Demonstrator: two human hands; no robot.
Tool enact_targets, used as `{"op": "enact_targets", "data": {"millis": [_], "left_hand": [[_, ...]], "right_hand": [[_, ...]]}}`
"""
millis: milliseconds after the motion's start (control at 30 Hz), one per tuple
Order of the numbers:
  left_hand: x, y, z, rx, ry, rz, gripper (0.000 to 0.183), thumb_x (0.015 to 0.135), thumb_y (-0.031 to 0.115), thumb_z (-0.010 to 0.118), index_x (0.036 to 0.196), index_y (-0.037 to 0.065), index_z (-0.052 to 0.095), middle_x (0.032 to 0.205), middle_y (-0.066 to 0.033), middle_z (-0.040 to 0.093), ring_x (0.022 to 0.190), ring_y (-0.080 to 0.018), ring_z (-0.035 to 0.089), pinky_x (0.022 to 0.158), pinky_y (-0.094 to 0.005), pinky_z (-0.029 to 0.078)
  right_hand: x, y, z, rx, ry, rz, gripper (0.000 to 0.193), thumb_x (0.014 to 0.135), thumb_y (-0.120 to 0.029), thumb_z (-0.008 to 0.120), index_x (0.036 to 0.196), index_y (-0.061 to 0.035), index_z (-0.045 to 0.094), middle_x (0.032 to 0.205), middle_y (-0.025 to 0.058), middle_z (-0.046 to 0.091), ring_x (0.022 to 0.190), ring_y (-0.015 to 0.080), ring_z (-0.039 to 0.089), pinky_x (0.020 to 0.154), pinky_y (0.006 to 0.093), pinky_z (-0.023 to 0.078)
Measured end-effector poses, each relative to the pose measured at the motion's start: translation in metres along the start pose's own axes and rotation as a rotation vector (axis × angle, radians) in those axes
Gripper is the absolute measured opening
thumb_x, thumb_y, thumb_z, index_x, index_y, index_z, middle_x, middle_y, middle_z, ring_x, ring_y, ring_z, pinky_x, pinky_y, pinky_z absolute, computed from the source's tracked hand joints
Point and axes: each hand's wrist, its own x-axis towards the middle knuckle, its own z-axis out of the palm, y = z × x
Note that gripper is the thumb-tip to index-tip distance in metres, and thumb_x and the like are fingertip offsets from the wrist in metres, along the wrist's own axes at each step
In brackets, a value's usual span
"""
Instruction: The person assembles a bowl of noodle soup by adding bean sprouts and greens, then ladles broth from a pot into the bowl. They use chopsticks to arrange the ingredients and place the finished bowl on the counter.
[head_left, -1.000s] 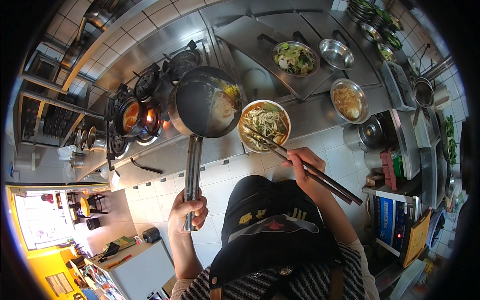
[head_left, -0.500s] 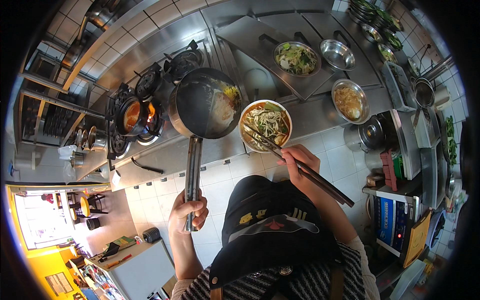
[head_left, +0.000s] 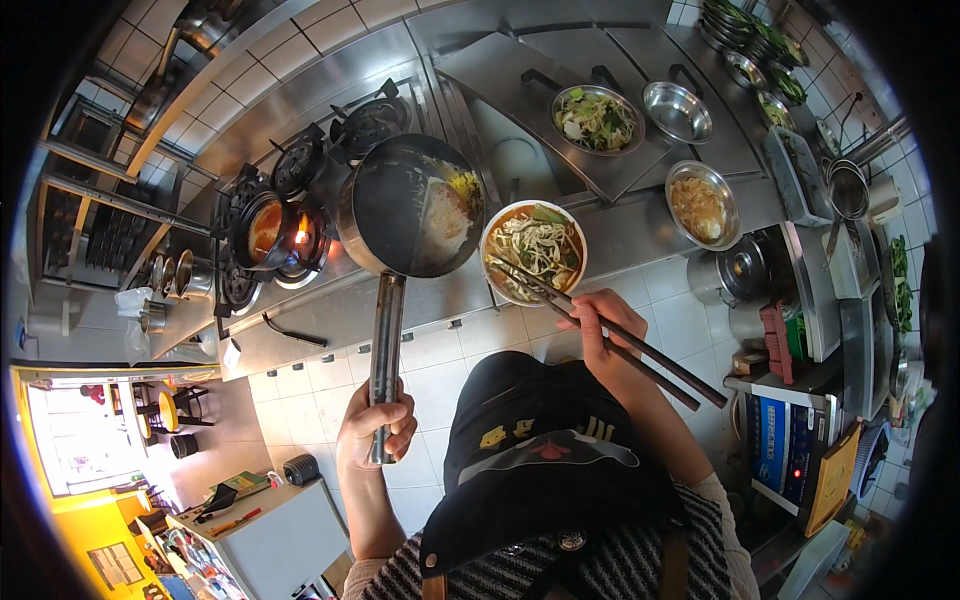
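Observation:
My left hand (head_left: 378, 428) is wrapped round the metal handle of a dark pan (head_left: 405, 215), which is tilted beside the stove. Pale liquid and a yellow clump lie along the pan's right side. In my right hand (head_left: 608, 325) is a pair of long dark chopsticks (head_left: 655, 372), their back ends spread apart. Their tips reach into a white bowl (head_left: 583, 268) just right of the pan. Noodles and greens (head_left: 535, 250) in reddish broth fill this bowl; the chopstick tips are partly lost among them.
On the stove at left, a small pot (head_left: 265, 232) of reddish liquid stands next to a burning flame (head_left: 302, 232). Metal bowls hold chopped vegetables (head_left: 597, 118) and pale noodle-like food (head_left: 700, 205); another metal bowl (head_left: 678, 110) stands between them. A lidded pot (head_left: 742, 262) is at right.
The chopsticks' back ends have spread wider apart, and my right hand has shifted slightly right. My left hand and the pan have hardly moved.

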Motion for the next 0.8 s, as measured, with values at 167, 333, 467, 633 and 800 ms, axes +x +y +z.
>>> {"op": "enact_targets", "data": {"millis": [167,333,467,633,800], "left_hand": [[-0.0002,-0.0001,-0.0015,-0.004,0.003,0.004,0.017,0.072,-0.005,0.053,0.080,0.000,0.040,0.052,-0.0102,0.045,0.032,-0.0150,0.045,0.025,-0.0257,0.039],[0.0002,0.0001,-0.0014,0.008,0.003,0.012,0.017,0.071,-0.005,0.053,0.080,0.001,0.040,0.052,-0.0098,0.046,0.032,-0.0145,0.046,0.025,-0.0253,0.039],[-0.0008,0.0009,-0.0004,0.007,0.009,0.003,0.016,0.072,-0.005,0.053,0.079,0.001,0.040,0.052,-0.0098,0.046,0.032,-0.0143,0.046,0.025,-0.0252,0.039],[-0.0003,0.0012,0.0001,0.011,0.007,0.002,0.016,0.072,-0.005,0.053,0.078,0.001,0.040,0.052,-0.0097,0.045,0.032,-0.0143,0.046,0.025,-0.0252,0.039],[0.0006,0.0015,-0.0006,0.011,0.004,-0.003,0.016,0.072,-0.005,0.053,0.078,0.001,0.040,0.052,-0.0096,0.045,0.033,-0.0142,0.046,0.026,-0.0252,0.039]], "right_hand": [[-0.0007,-0.0011,-0.0018,-0.019,0.013,0.003,0.010,0.090,-0.003,0.052,0.088,0.0052,0.057,0.077,0.0126,0.060,0.066,0.0193,0.067,0.056,0.0251,0.053],[-0.0015,0.0019,0.0028,-0.082,0.001,-0.093,0.005,0.086,-0.004,0.057,0.087,0.0008,0.058,0.073,0.0116,0.060,0.061,0.0205,0.064,0.053,0.0277,0.049],[-0.0021,0.0025,0.0025,-0.137,-0.026,-0.103,0.004,0.085,-0.004,0.059,0.087,-0.0005,0.058,0.072,0.0114,0.060,0.060,0.0220,0.063,0.053,0.0286,0.048],[-0.0009,0.0014,0.0030,-0.127,-0.001,-0.105,0.005,0.086,-0.005,0.058,0.087,0.0000,0.059,0.073,0.0123,0.061,0.061,0.0218,0.064,0.052,0.0277,0.049],[0.0018,-0.0038,-0.0026,-0.067,-0.002,-0.020,0.010,0.090,-0.004,0.052,0.088,0.0047,0.057,0.077,0.0126,0.059,0.065,0.0196,0.067,0.056,0.0257,0.053]]}}
